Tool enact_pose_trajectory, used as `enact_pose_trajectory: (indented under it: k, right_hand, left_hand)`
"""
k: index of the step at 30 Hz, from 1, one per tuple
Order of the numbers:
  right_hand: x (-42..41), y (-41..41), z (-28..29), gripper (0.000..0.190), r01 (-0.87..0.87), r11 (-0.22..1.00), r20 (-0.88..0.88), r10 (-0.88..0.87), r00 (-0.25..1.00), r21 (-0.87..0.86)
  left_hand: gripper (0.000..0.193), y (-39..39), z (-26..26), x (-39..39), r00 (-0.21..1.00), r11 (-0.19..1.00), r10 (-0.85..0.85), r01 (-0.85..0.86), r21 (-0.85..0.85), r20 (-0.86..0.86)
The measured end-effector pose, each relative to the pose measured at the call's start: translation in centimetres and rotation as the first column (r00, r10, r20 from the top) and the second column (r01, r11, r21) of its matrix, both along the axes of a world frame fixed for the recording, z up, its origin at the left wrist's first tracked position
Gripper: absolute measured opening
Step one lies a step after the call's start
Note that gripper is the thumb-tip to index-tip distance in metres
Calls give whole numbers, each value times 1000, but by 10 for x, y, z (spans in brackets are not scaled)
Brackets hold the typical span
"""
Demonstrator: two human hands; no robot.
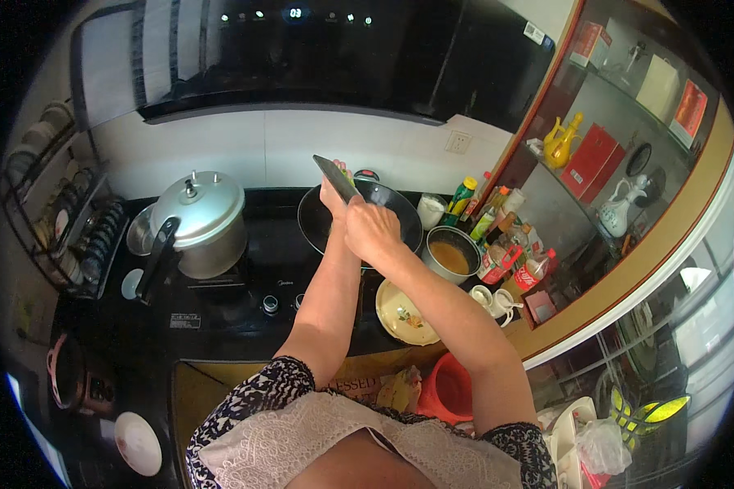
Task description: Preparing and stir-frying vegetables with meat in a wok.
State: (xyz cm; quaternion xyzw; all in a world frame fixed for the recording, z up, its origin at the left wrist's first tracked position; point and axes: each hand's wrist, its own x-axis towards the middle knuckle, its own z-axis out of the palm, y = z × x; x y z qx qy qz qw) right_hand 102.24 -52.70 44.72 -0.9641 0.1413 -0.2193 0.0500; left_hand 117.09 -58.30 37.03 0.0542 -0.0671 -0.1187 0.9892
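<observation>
Above a black wok (404, 217) on the stove, my right hand (372, 231) is closed round the near end of a cleaver or broad kitchen knife (336, 176), whose dark flat blade points up and away. My left hand (334, 195) is behind the blade, touching or nearly touching it; a bit of something green (350, 177) shows between them. Its fingers are mostly hidden by the blade, so what the left hand holds is unclear. My wrists cross close together. The wok's contents are mostly hidden under my hands.
A pressure cooker (211, 244) stands on the left burner, its black handle towards me. Right of the wok are a pot of brown liquid (449, 257), a cream plate (397, 315), a jar of white stuff (431, 211) and several bottles (495, 263). A range hood (318, 67) overhangs the stove.
</observation>
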Motion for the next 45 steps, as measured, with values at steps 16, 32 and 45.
enact_pose_trajectory:
  k: [16,32,45]
  right_hand:
    - [-33,-64,-67,41,251,934,195,-303,933,254]
    - [-137,-97,-119,31,183,756,393,-511,764,628]
    - [-135,-103,-129,33,208,791,352,-470,810,576]
  left_hand:
    - [35,-21,-42,87,804,842,-488,536,59,-340]
    - [22,-20,-60,61,719,96,-66,694,713,-692]
    - [33,-31,-137,155,741,178,-356,651,738,-569]
